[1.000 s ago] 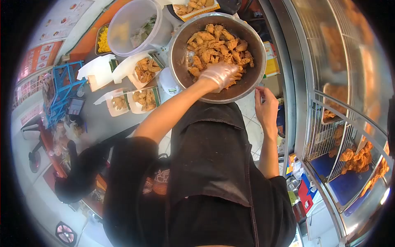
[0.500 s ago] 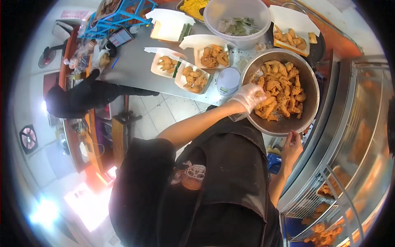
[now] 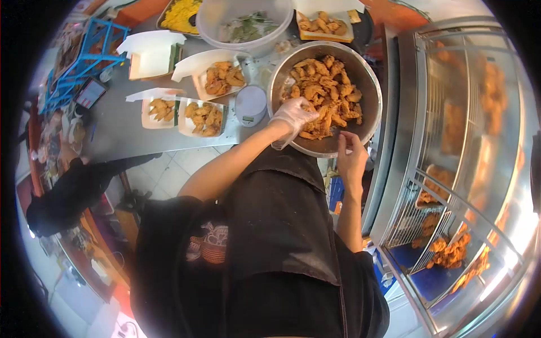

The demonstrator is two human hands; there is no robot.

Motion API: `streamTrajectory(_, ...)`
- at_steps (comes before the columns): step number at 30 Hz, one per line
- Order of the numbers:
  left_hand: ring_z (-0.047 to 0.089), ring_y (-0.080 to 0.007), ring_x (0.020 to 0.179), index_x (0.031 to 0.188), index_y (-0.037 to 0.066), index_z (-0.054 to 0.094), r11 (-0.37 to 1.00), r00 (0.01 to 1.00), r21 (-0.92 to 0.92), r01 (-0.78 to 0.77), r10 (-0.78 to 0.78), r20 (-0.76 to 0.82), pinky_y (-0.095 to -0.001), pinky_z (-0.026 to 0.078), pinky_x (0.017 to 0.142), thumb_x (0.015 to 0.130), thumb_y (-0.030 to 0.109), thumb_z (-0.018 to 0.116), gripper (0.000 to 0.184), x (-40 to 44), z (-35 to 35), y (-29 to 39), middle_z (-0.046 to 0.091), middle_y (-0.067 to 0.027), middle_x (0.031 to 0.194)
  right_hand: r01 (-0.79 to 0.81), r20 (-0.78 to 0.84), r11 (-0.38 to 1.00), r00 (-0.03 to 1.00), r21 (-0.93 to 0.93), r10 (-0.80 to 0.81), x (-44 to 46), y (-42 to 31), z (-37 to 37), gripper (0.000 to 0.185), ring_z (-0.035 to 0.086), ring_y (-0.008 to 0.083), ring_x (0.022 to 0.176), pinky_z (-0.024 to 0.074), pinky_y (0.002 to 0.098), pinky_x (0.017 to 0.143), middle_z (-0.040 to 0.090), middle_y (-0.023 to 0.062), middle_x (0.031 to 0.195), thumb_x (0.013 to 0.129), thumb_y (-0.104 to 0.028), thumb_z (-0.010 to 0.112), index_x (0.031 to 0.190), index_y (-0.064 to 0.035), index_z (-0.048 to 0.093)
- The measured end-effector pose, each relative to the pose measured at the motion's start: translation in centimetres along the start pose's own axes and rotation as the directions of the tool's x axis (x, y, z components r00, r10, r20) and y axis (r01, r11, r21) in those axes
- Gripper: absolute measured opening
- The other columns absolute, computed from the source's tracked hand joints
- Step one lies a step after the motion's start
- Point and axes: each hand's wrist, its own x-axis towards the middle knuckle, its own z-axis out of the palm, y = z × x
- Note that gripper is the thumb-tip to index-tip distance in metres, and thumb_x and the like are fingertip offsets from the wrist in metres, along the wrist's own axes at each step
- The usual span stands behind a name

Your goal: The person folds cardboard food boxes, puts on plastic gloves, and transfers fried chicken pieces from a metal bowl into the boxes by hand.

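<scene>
A big steel bowl (image 3: 369,67) holds a heap of fried chicken pieces (image 3: 329,84). My left hand (image 3: 296,117), in a clear plastic glove, reaches over the bowl's left side, its fingers closed on a piece of chicken at the edge of the heap. Bare and curled, my right hand (image 3: 353,155) is at the bowl's near right rim, with fingertips over the edge; it appears to grip the rim. Left of the bowl sits a small digital scale (image 3: 251,104) with nothing on its plate. Beside it, cartons (image 3: 203,90) hold chicken pieces.
An open carton (image 3: 151,59) stands farther left. Behind are a translucent tub (image 3: 205,31) with small green packets, a tray of yellow food (image 3: 179,17) and a chicken box (image 3: 324,38). A glass-sided warming cabinet (image 3: 406,112) borders the right. A dark-sleeved person (image 3: 73,191) stands left.
The view has swung, so the counter and bowl appear farther left. My right hand has moved up from below the rim to over it. My left hand remains at the chicken.
</scene>
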Motion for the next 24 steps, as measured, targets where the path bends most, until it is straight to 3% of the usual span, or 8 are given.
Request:
streamTrajectory(3, 0.051, -0.0092, 0.067, 0.090, 0.005, 0.059, 0.975, 0.990, 0.172, -0.143, 0.141, 0.025, -0.0296, 0.045, 0.060, 0.089, 0.023, 0.079, 0.027, 1.7, 2.0, -0.6, 0.060, -0.0004, 0.073, -0.175, -0.025, 0.980, 0.984, 0.092, 0.178, -0.3, -1.6, 1.1, 0.028, 0.070, 0.0290, 0.080, 0.0540, 0.0382, 0.073, 0.072, 0.0169, 0.090, 0.090, -0.019, 0.074, 0.109, 0.0005, 0.068)
streamTrajectory(5, 0.052, -0.0097, 0.068, 0.091, 0.004, 0.060, 0.988, 0.992, 0.133, -0.073, 0.058, 0.111, -0.0302, 0.046, 0.062, 0.089, 0.023, 0.079, 0.026, 1.2, 1.9, 1.9, 0.061, -0.0019, 0.073, -0.094, -0.118, 0.987, 0.990, -0.129, 0.079, 0.0, -0.1, 2.1, 0.035, 0.069, 0.0305, 0.081, 0.0534, 0.0404, 0.073, 0.071, 0.0149, 0.090, 0.088, -0.024, 0.077, 0.111, -0.0007, 0.067)
streamTrajectory(7, 0.054, -0.0103, 0.070, 0.092, 0.005, 0.061, 0.984, 0.989, 0.175, -0.033, 0.007, 0.145, -0.0301, 0.047, 0.063, 0.089, 0.023, 0.078, 0.025, 1.3, 1.6, 2.0, 0.062, -0.0029, 0.076, -0.230, -0.137, 0.964, 0.968, -0.134, 0.212, 0.1, 0.8, 2.2, 0.040, 0.067, 0.0324, 0.086, 0.0518, 0.0427, 0.078, 0.069, 0.0134, 0.091, 0.085, -0.028, 0.078, 0.114, -0.0026, 0.066)
streamTrajectory(10, 0.054, -0.0127, 0.077, 0.089, 0.006, 0.062, 0.981, 0.993, 0.179, -0.073, 0.055, 0.104, -0.0306, 0.047, 0.072, 0.089, 0.025, 0.079, 0.025, 1.4, -0.1, 0.2, 0.062, -0.0027, 0.081, -0.153, -0.235, 0.863, 0.971, -0.481, 0.041, 0.3, 2.3, 2.9, 0.030, 0.063, 0.0348, 0.093, 0.0489, 0.0442, 0.083, 0.069, 0.0140, 0.091, 0.089, -0.023, 0.071, 0.111, -0.0029, 0.067)
streamTrajectory(13, 0.053, -0.0131, 0.079, 0.089, 0.007, 0.062, 0.990, 0.998, 0.140, -0.011, 0.003, 0.056, -0.0308, 0.047, 0.073, 0.089, 0.027, 0.079, 0.026, 0.0, -0.7, 1.3, 0.062, -0.0026, 0.082, 0.020, -0.088, 0.980, 0.995, -0.196, -0.038, 1.8, 2.6, 3.1, 0.025, 0.063, 0.0362, 0.089, 0.0493, 0.0457, 0.082, 0.069, 0.0132, 0.090, 0.091, -0.022, 0.068, 0.106, -0.0020, 0.069)
streamTrajectory(17, 0.053, -0.0117, 0.079, 0.095, 0.008, 0.065, 0.979, 0.999, 0.200, 0.049, -0.053, 0.013, -0.0302, 0.046, 0.072, 0.089, 0.029, 0.078, 0.025, 0.6, -1.0, 1.7, 0.062, -0.0015, 0.082, -0.180, 0.187, 0.902, 0.976, 0.392, 0.114, 3.5, 3.2, 4.6, 0.035, 0.069, 0.0236, 0.093, 0.0525, 0.0370, 0.084, 0.074, 0.0143, 0.099, 0.092, -0.025, 0.070, 0.110, 0.0057, 0.068)
streamTrajectory(22, 0.060, -0.0110, 0.085, 0.105, 0.007, 0.069, 0.988, 0.997, 0.148, -0.052, 0.043, 0.066, -0.0307, 0.049, 0.077, 0.092, 0.023, 0.075, 0.022, 1.0, -1.8, 0.3, 0.069, -0.0023, 0.092, -0.245, 0.392, 0.936, 0.910, 0.255, 0.131, 4.4, 1.7, 3.6, 0.040, 0.069, 0.0193, 0.088, 0.0537, 0.0331, 0.082, 0.075, 0.0142, 0.097, 0.090, -0.026, 0.071, 0.109, 0.0084, 0.068)
streamTrajectory(24, 0.065, -0.0190, 0.085, 0.104, 0.008, 0.073, 0.980, 0.990, 0.162, -0.112, 0.096, 0.107, -0.0353, 0.051, 0.080, 0.089, 0.028, 0.077, 0.025, 1.6, -2.9, -0.1, 0.072, -0.0097, 0.090, -0.250, 0.478, 0.934, 0.872, 0.256, 0.102, 4.8, 2.9, 4.0, 0.039, 0.071, 0.0228, 0.087, 0.0548, 0.0344, 0.081, 0.075, 0.0151, 0.095, 0.085, -0.023, 0.073, 0.108, 0.0075, 0.068)
